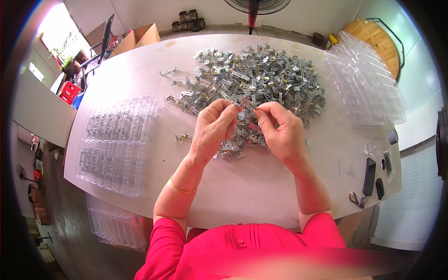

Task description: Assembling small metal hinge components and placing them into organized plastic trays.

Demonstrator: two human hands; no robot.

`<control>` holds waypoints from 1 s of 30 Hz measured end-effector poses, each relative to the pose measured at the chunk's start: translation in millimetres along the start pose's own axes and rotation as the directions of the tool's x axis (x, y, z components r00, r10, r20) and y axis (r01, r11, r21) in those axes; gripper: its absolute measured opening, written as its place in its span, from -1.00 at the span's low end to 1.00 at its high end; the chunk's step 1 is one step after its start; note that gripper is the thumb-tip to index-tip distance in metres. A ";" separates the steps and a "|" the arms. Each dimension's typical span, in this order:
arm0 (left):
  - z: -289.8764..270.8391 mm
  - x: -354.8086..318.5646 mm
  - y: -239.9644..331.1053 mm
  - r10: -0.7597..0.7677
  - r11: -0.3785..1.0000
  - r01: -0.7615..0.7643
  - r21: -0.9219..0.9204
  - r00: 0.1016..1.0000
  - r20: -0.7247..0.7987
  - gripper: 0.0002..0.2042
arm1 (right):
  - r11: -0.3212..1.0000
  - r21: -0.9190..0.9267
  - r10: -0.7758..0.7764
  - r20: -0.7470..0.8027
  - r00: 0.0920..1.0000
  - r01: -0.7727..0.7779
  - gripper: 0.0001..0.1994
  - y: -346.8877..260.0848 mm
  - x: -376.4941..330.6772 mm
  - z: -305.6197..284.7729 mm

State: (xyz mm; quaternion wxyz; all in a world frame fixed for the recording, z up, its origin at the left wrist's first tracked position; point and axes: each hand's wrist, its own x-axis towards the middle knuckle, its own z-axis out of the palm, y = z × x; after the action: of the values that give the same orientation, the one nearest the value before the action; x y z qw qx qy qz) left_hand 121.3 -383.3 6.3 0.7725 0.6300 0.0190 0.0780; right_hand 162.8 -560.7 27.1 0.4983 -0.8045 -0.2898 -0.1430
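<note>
Two hands raised together above the worktop (261, 196), left hand (212, 130) and right hand (280, 133) meeting at the fingertips. Pinched between them, one small metal part (246, 103), fingers of both hands closed on its ends, held just over the near edge of the big heap of metal parts (256, 79). Clear plastic tray (119, 144) with filled pockets lying well to the left; stack of empty clear trays (366, 88) far right; dark phone (369, 176) near the right edge. Likely risks: a slip from so light a fingertip pinch, dropping the piece back into the heap and losing it among lookalikes; a sharp stamped edge nicking a fingertip; a loose piece nudged off the worktop.
</note>
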 end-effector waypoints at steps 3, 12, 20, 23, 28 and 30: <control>2.9 -1.8 0.5 0.032 0.998 -0.031 0.058 0.999 -0.020 -0.78 | 1.000 -0.007 -0.003 -0.001 1.000 0.003 -0.95 -0.2 -0.1 0.9; 8.2 -4.8 -3.1 0.130 0.961 -0.116 0.253 0.991 -0.037 -0.86 | 0.999 -0.025 0.028 0.033 0.999 -0.027 -0.96 -2.9 -1.1 -2.1; 9.7 -5.0 -4.8 0.177 0.934 -0.165 0.315 0.984 -0.007 -0.88 | 0.932 0.227 0.240 0.193 0.951 -0.281 -0.84 7.5 -3.0 -4.2; 7.0 -5.3 -4.5 0.220 0.907 -0.209 0.366 0.975 0.011 -0.88 | 0.871 0.268 0.315 0.335 0.888 -0.411 -0.82 8.6 0.5 -8.8; 8.1 -4.1 -2.6 0.213 0.871 -0.219 0.439 0.975 0.065 -0.89 | 0.800 0.374 0.285 0.453 0.845 -0.470 -0.78 14.3 2.1 -13.9; 7.9 -5.0 -0.1 0.203 0.865 -0.221 0.451 0.975 0.088 -0.89 | 0.790 0.389 0.273 0.469 0.840 -0.474 -0.79 20.1 3.7 -14.6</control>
State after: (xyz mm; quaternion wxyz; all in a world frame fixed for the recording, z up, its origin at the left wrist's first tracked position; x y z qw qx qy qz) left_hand 117.3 -391.7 7.4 0.5889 0.7939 -0.0468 0.1437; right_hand 178.8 -579.1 21.4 0.6362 -0.7047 -0.2408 0.2014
